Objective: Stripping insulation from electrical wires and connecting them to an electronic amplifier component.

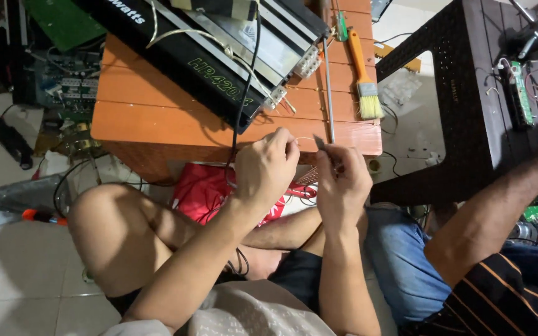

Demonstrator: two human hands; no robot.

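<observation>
Tiled floor (20, 274), pale, cluttered at the left edge of the frame. Orange table (151, 112) fills upper centre; dark perforated table (462, 106) sits upper right. Long black amplifier (213, 56) lies diagonally across the orange table, cover off, terminals facing the near edge. Red cloth (203, 190) under the orange table, centre frame. Another person's arm (499, 211) comes in from the right, striped sleeve lower right. Orange-handled paintbrush (363, 78) lies right of the amplifier, thin metal rod (328, 81) just beside it. Black cable (244, 93) runs from the amplifier down to centre frame. Left hand (266, 168) at centre, fingers pinched on a thin pale wire (303, 139). Right hand (342, 183) just beside it, closed on a small dark tool (320, 144), tip near the wire.
</observation>
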